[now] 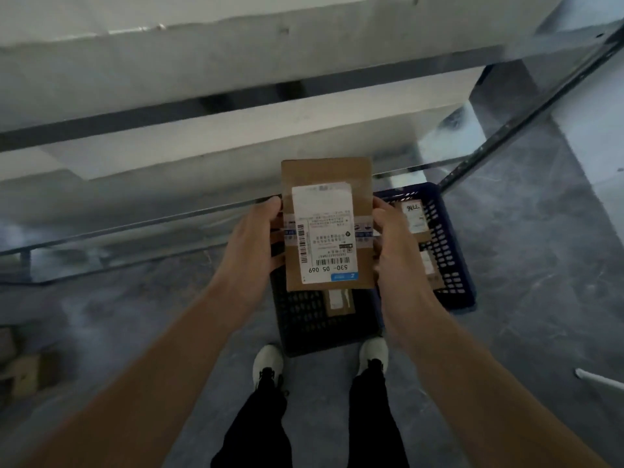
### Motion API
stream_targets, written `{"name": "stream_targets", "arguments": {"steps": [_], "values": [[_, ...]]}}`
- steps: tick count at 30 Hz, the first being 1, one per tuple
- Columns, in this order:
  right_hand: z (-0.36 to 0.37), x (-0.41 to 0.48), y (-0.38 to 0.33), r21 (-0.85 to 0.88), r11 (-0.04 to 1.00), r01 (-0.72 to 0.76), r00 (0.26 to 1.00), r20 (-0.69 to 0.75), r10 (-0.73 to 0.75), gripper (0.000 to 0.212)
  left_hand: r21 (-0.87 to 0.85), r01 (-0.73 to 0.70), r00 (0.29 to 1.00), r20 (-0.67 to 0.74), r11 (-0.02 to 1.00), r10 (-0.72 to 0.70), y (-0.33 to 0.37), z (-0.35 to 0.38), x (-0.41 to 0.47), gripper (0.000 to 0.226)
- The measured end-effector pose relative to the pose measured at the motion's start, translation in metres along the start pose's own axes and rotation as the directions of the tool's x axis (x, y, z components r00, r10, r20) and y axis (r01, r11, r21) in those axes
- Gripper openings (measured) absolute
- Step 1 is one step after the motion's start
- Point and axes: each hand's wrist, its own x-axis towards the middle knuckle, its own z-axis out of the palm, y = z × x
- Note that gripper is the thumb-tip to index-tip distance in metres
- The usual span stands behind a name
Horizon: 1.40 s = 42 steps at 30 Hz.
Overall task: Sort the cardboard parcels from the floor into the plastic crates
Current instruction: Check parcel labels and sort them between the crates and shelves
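- Head view: a brown cardboard parcel (326, 172) is up in the air above the crates. The left hand (251, 244) grips its left edge and the right hand (393, 244) grips its right edge.
- Its white label (322, 231) is upside down to the camera. It reads "530- 05 069". It has barcodes, a blue strip, and small print too tiny to read.
- Printed tape (363, 235) runs across the parcel's middle.
- A black crate (297, 322) sits on the floor under the parcel, with a small labelled parcel (339, 300) inside.
- A blue crate (456, 285) sits just beside it on the right. A parcel in it (413, 214) has dark handwriting I cannot read.
- The floor (540, 298) is grey and patchy. Two white shoes (267, 363) stand near the black crate.
- Big white blocks (236, 55) fill the top. Brown boxes (23, 373) lie on the floor at the far left.
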Motion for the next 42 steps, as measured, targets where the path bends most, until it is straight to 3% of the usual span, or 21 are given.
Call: {"name": "stream_targets", "arguments": {"steps": [9,14,22,26,30,37,42], "values": [[0.004,0.161,0.135,-0.108,0.962,-0.249,0.949,0.172,0.265,0.036,0.050,0.123,0.972,-0.206,0.991,-0.110,-0.160,0.015,0.127,0.048],[0.019,0.230,0.208,-0.135,0.925,-0.355,0.918,0.138,0.373,0.038,0.030,0.168,0.947,-0.283,0.985,-0.153,-0.240,0.000,0.192,0.039],[0.047,0.301,0.306,-0.260,0.880,-0.398,0.878,0.170,0.448,0.043,-0.062,0.262,0.920,-0.285,0.963,-0.269,-0.336,-0.022,0.261,0.033],[0.058,0.328,0.345,-0.310,0.885,-0.349,0.886,0.198,0.419,0.044,-0.081,0.307,0.912,-0.259,0.948,-0.318,-0.376,-0.027,0.288,0.038],[0.061,0.358,0.380,-0.366,0.879,-0.306,0.912,0.154,0.381,0.067,-0.096,0.327,0.916,-0.214,0.940,-0.341,-0.398,-0.024,0.312,0.043],[0.076,0.391,0.415,-0.353,0.879,-0.321,0.883,0.223,0.413,0.044,-0.122,0.346,0.894,-0.258,0.930,-0.367,-0.422,-0.012,0.354,0.053],[0.083,0.409,0.438,-0.314,0.889,-0.333,0.900,0.176,0.399,0.059,-0.154,0.383,0.873,-0.264,0.911,-0.411,-0.434,-0.010,0.382,0.053]]}}
